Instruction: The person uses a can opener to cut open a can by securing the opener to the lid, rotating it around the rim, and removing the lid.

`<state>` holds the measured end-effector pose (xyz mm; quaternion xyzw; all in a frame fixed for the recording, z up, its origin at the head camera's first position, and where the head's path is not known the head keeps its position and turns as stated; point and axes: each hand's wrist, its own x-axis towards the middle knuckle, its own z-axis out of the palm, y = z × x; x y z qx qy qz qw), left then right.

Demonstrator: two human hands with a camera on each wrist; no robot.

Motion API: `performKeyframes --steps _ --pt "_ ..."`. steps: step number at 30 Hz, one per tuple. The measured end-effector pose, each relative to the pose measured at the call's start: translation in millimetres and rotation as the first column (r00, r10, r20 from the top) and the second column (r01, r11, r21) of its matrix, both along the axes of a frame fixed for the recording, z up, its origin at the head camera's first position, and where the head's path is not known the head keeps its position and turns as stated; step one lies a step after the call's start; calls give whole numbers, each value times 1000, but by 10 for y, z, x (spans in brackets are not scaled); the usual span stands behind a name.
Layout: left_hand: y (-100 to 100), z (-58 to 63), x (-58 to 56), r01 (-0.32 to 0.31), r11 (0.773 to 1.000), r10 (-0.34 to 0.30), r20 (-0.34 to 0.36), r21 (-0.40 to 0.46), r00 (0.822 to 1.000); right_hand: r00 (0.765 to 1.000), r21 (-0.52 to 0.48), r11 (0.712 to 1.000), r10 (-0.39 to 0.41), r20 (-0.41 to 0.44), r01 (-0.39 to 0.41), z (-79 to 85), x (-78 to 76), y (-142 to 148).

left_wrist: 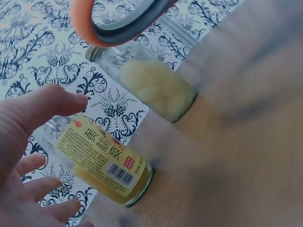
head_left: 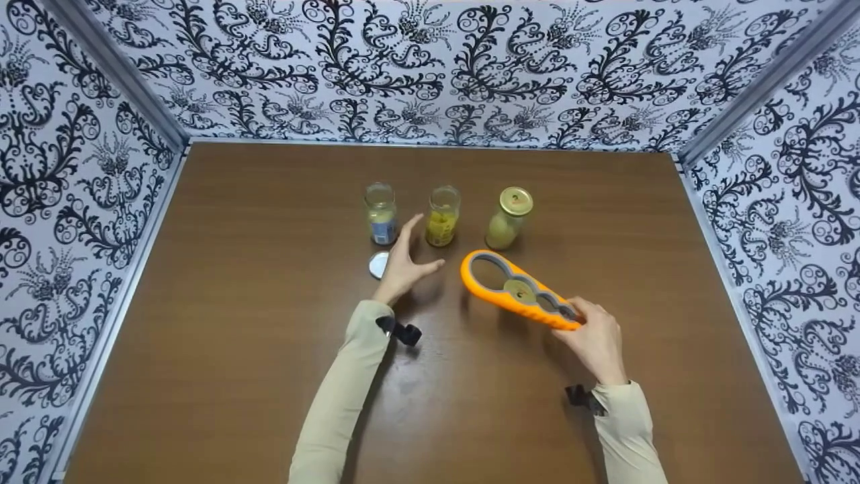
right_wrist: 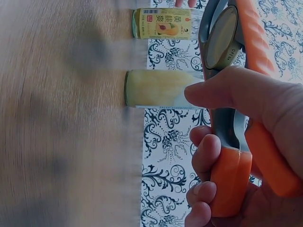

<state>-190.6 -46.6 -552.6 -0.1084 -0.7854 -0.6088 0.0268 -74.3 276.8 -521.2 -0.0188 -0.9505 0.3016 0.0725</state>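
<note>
Right hand (head_left: 596, 341): fingers clamped on orange opener (head_left: 524, 310); gold lid (head_left: 519, 291) lodged inside. Left hand (head_left: 402, 270): fingers apart, near uncapped jar (head_left: 441, 227), yellow contents; to their left, blue-labelled jar (head_left: 382, 228), pale contents. Beyond right fingers: capped jar (head_left: 505, 225), pale contents. "OPEN" lettering: legible in right wrist view only.

On the table (head_left: 235, 302), before the back wall (head_left: 403, 67), left to right: left jar (head_left: 383, 225), middle jar (head_left: 441, 228), right jar (head_left: 502, 232). Atop the right jar, a fitted lid (head_left: 516, 200). Before the left jar, a loose lid (head_left: 377, 265), partly hidden by left hand (head_left: 403, 267). Above the table, before the right jar: opener (head_left: 497, 300), near end in right hand (head_left: 596, 339). In one opener ring, another lid (head_left: 519, 290).
</note>
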Motion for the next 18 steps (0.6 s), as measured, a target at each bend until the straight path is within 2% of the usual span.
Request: performKeyframes --steps 5,12,14,18 --pt "-53 -20 137 12 999 -13 -41 -36 999 1000 -5 1000 -3 11 3 -2 -40 5" --pt "-90 -52 308 16 999 -18 -50 -39 999 1000 -25 1000 -3 -13 3 14 -93 -18" --pt "-91 -68 345 30 999 -31 -48 -16 998 1000 -25 1000 3 -17 -4 14 -98 -29" --pt "-80 -105 409 76 991 -77 1 107 997 1000 -29 999 18 -9 -19 6 -100 -52"
